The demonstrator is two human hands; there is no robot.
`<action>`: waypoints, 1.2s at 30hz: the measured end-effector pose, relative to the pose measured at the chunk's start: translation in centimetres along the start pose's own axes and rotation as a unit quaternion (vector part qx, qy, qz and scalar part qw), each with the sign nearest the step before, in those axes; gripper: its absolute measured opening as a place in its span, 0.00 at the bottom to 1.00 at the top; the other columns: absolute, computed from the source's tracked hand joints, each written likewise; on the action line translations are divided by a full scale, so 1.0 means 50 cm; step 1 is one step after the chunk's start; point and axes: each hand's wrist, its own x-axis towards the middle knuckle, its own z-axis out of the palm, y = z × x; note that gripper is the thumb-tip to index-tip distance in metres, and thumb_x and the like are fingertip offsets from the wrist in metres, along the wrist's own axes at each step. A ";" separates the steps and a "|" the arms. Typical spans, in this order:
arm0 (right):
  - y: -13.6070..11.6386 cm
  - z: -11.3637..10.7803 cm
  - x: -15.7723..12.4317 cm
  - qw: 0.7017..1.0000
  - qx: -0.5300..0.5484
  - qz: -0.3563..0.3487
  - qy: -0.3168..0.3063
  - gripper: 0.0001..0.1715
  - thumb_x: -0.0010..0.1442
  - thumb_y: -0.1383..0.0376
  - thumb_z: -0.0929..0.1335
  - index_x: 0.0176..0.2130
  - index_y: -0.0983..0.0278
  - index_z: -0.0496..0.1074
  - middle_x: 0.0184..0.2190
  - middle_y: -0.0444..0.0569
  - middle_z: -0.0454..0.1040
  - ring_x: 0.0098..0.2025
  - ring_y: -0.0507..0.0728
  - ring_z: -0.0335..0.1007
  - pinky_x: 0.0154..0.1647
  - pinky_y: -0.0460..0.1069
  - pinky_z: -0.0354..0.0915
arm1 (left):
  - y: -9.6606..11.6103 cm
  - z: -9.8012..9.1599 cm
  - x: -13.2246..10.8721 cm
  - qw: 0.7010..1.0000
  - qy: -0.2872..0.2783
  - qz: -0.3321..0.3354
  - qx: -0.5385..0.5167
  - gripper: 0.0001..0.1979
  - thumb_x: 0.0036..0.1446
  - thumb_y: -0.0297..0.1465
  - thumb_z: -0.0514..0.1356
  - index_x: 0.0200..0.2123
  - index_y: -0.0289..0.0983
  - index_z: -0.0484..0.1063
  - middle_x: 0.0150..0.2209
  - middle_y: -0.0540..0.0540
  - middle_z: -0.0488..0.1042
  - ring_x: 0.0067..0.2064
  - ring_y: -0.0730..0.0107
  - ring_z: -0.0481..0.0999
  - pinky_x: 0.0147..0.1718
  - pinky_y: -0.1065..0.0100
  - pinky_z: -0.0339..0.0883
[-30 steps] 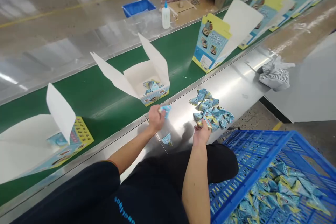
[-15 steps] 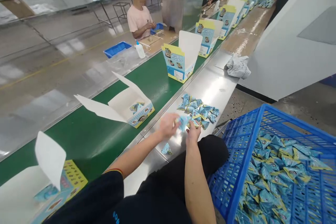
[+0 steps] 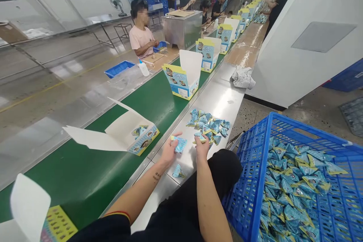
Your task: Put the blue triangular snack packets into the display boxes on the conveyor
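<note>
The left hand (image 3: 170, 149) grips a shiny blue-and-yellow foil packet (image 3: 180, 145) near the steel worktop's (image 3: 219, 102) left edge; the right hand (image 3: 202, 146) pinches a second packet (image 3: 199, 137) beside a loose pile (image 3: 210, 125) toward the right edge. The open white-lined cardboard carton (image 3: 145, 140) looks only partly filled.

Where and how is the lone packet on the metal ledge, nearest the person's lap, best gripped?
The lone packet is probably best pinched across its bulging middle, from above: it lies apart from the pile, leaving both its sides free on the ledge.
</note>
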 end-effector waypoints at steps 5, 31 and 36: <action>0.000 0.001 0.013 1.000 -0.013 -0.017 0.006 0.33 0.44 0.55 0.75 0.49 0.63 0.72 0.31 0.43 0.73 0.30 0.53 0.68 0.30 0.46 0.63 | -0.005 -0.004 -0.006 0.995 -0.052 -0.040 -0.074 0.36 0.40 0.58 0.75 0.43 0.36 0.77 0.24 0.53 0.68 0.21 0.79 0.58 0.21 0.70 0.57; 0.039 -0.045 0.036 0.977 -0.188 -0.096 -0.026 0.37 0.34 0.55 0.81 0.44 0.62 0.75 0.33 0.45 0.74 0.29 0.52 0.71 0.23 0.44 0.67 | -0.095 -0.056 -0.013 0.972 -0.028 -0.066 -0.223 0.39 0.35 0.50 0.80 0.47 0.36 0.77 0.27 0.51 0.73 0.26 0.72 0.74 0.30 0.67 0.67; 0.025 -0.046 0.058 0.967 -0.227 -0.100 -0.050 0.35 0.38 0.54 0.80 0.45 0.61 0.73 0.34 0.45 0.74 0.29 0.52 0.69 0.23 0.45 0.68 | -0.089 -0.051 0.003 0.980 0.003 -0.041 -0.193 0.34 0.31 0.48 0.81 0.39 0.36 0.78 0.25 0.53 0.73 0.26 0.75 0.72 0.29 0.69 0.66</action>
